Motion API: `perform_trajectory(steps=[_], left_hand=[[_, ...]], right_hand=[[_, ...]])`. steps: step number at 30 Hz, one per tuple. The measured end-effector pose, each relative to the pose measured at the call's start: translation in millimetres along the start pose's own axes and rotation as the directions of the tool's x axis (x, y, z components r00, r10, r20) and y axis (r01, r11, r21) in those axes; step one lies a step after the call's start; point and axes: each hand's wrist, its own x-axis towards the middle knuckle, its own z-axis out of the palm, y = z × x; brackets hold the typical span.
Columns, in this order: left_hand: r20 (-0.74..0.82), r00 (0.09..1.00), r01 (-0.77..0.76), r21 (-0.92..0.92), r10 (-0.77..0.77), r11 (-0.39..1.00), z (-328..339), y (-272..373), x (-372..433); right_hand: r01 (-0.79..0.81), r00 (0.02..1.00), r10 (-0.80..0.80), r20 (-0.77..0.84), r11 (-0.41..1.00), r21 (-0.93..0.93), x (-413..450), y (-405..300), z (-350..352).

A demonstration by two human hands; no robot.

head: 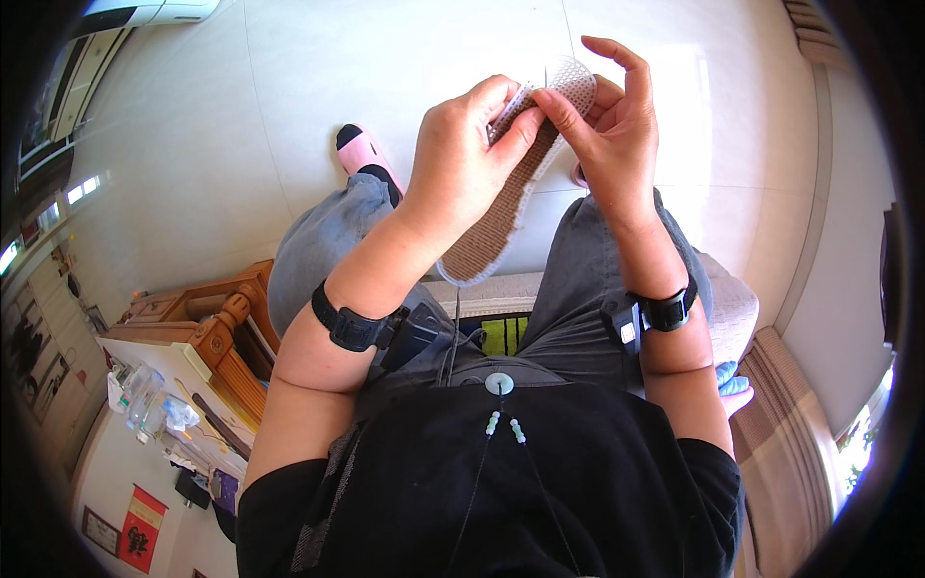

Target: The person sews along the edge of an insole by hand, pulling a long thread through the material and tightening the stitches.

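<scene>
A shoe-sole-shaped piece of white plastic mesh (483, 224), largely covered in brown ribbed stitching, is held tilted above my knees. Bare mesh holes show at its far, rounded end. My left hand (462, 148) grips its left edge between thumb and fingers. On the opposite side my right hand (623, 137) presses its thumb onto the face, with fingers behind the mesh and the index finger raised. A thin needle (545, 76) stands up from the mesh by the right thumb tip. Below the near end a dark strand (457, 311) hangs down.
I sit on a fabric-covered seat (723, 296). At left stands a carved wooden piece of furniture (217, 339), beside a white surface with plastic items (148, 404). A beige curtain (780, 433) hangs at right. Pale tiles (181, 144) cover the floor.
</scene>
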Motion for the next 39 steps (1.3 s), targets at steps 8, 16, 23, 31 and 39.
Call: perform_trajectory(steps=[8,16,23,31,39], left_hand=[[0.072,0.994,0.099,-0.292,-0.081,0.951,4.0,-4.1,0.2],[-0.209,0.975,0.002,0.331,0.071,0.944,-38.6,-26.7,16.9],[-0.487,0.831,0.153,0.665,0.269,0.731,-128.5,-42.7,26.9],[-0.621,0.714,0.384,0.734,0.323,0.561,-193.4,-56.0,13.0],[-0.219,0.975,0.005,-0.170,-0.043,0.985,-63.3,-21.3,27.5]], right_hand=[[0.584,0.766,-0.614,0.191,0.540,-0.606,10.2,-2.2,-9.6],[0.078,0.996,-0.034,-0.086,0.816,0.572,25.0,-27.8,-58.3],[0.568,0.680,0.130,-0.721,0.528,0.631,46.7,35.8,-229.8],[0.565,0.201,-0.220,-0.954,0.822,-0.071,31.0,2.4,-242.3],[0.324,0.918,-0.321,-0.235,0.946,-0.024,23.8,-8.6,-57.0]])
